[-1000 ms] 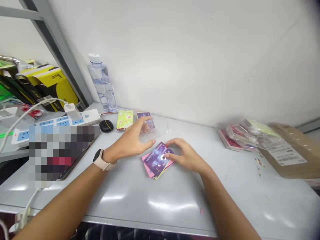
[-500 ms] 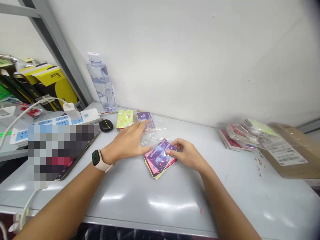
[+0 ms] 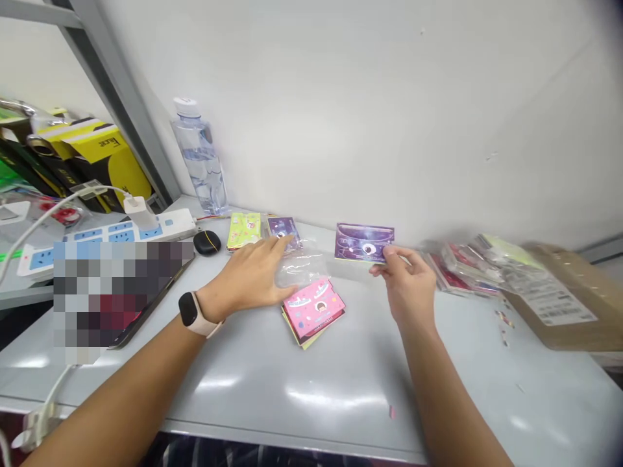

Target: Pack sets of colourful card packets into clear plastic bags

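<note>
A purple, space-patterned card [image 3: 363, 242] is pinched at its lower right corner by my right hand [image 3: 409, 280], held up above the table. Below it, toward the middle, lies a loose stack of cards [image 3: 315, 308] with a pink one on top and red and yellow-green edges showing underneath. My left hand [image 3: 250, 275] rests with fingers spread, its thumb touching the stack's left corner. Clear plastic film [image 3: 304, 266] lies behind the stack. Just beyond my left fingertips are a green stack of cards [image 3: 244, 229] and a purple stack of cards [image 3: 283, 228].
A water bottle [image 3: 201, 162] stands against the wall. Left of my hand are a black round case [image 3: 207, 243], a power strip [image 3: 172, 225] and a blurred-out device [image 3: 117, 298]. To the right, wrapped card packs [image 3: 457, 269] lie beside a brown cardboard package [image 3: 545, 324].
My right hand has lifted the purple card off the stack and carried it up and to the right. The pink card is now uncovered on top. My left hand has barely moved.
</note>
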Demonstrator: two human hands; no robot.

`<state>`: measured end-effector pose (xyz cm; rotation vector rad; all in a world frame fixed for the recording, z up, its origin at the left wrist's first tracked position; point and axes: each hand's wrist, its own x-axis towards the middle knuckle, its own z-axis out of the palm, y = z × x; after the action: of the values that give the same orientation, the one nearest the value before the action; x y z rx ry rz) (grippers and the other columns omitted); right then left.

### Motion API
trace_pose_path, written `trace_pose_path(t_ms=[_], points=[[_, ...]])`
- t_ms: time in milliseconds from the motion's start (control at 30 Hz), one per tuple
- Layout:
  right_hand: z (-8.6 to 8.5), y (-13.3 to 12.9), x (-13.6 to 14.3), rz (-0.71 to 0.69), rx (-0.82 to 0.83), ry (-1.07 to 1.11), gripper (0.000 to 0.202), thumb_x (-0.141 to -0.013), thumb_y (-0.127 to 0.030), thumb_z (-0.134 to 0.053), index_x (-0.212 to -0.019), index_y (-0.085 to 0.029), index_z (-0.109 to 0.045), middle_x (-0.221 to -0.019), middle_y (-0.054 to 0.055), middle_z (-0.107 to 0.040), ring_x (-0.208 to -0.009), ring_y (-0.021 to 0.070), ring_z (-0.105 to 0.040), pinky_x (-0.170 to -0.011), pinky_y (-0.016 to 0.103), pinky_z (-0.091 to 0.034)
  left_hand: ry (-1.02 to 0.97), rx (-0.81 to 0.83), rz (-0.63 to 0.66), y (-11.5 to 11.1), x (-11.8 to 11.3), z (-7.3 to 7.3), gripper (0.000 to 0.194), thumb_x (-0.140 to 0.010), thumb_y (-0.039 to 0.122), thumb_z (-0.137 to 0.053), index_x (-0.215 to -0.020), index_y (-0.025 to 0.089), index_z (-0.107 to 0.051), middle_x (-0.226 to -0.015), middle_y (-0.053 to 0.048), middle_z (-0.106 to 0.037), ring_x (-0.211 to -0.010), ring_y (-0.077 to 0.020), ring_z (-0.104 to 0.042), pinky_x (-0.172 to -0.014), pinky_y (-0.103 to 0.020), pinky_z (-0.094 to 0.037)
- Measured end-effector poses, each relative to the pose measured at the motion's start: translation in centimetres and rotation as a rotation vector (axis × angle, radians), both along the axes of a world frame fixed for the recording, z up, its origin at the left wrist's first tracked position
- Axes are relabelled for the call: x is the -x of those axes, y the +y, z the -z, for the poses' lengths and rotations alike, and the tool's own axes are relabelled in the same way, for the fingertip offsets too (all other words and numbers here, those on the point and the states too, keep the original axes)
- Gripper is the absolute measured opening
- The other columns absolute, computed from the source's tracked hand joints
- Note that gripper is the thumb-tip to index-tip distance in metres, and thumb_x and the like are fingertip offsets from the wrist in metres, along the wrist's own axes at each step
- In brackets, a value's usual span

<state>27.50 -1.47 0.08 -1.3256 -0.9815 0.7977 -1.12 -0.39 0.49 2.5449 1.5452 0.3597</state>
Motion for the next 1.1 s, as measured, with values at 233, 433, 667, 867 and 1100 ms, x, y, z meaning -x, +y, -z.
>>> trace_pose_path(t_ms=[233, 433, 667, 867, 1100], points=[[0.5, -1.6, 3.1, -0.125, 0.067, -0.172, 0.036, -0.085, -0.054, -0.083, -0.098, -0.023, -0.071, -0.065, 0.001, -0.071, -0.065, 0.0224, -0.070, -0.068, 0.037, -0.054, -0.022, -0.046, -0.025, 0.1, -0.4, 0.6, 0.076, -0.090, 0.065, -0.067, -0.144, 0.015, -0.049, -0.133, -0.021, -0.068, -0.121, -0.0432, -0.068, -0.096, -0.055, -0.056], [1.6, -2.2, 4.9, -0.331, 0.144, -0.109, 0.044, -0.086, -0.060, -0.079, -0.108, -0.023, -0.071, -0.065, 0.001, -0.071, -0.062, 0.0222, -0.066, -0.065, 0.038, -0.055, -0.062, -0.062, 0.028, -0.4, -1.3, 0.6, 0.057, -0.092, 0.055, -0.067, -0.131, 0.015, -0.053, -0.128, -0.019, -0.070, -0.115, -0.0402, -0.070, -0.093, -0.053, -0.056], [1.8, -1.9, 4.1, -0.354, 0.073, -0.360, 0.043, -0.100, -0.058, -0.059, -0.122, -0.023, -0.073, -0.112, 0.010, -0.078, -0.077, 0.0212, -0.064, -0.074, 0.039, -0.053, -0.033, -0.057, 0.006, -0.3, -1.2, 0.5, 0.051, -0.092, 0.053, -0.065, -0.126, 0.017, -0.055, -0.125, -0.018, -0.072, -0.113, -0.0396, -0.071, -0.092, -0.052, -0.056], [1.6, -1.2, 2.0, -0.530, 0.303, -0.716, 0.035, -0.087, -0.060, -0.075, -0.084, -0.025, -0.070, -0.084, 0.004, -0.071, -0.070, 0.0204, -0.058, -0.063, 0.035, -0.045, -0.014, -0.085, -0.026, -0.2, -0.8, 0.2, 0.048, -0.088, 0.040, -0.063, -0.128, 0.015, -0.055, -0.131, -0.020, -0.070, -0.116, -0.0409, -0.069, -0.095, -0.053, -0.056], [1.7, -1.1, 2.0, -0.586, 0.376, -0.643, 0.031, -0.082, -0.054, -0.081, -0.084, -0.024, -0.071, -0.081, 0.003, -0.070, -0.071, 0.0198, -0.061, -0.063, 0.033, -0.045, -0.017, -0.067, -0.016, -0.5, -1.1, 0.1, 0.046, -0.086, 0.032, -0.059, -0.129, 0.014, -0.055, -0.133, -0.021, -0.068, -0.120, -0.0414, -0.068, -0.098, -0.054, -0.055]])
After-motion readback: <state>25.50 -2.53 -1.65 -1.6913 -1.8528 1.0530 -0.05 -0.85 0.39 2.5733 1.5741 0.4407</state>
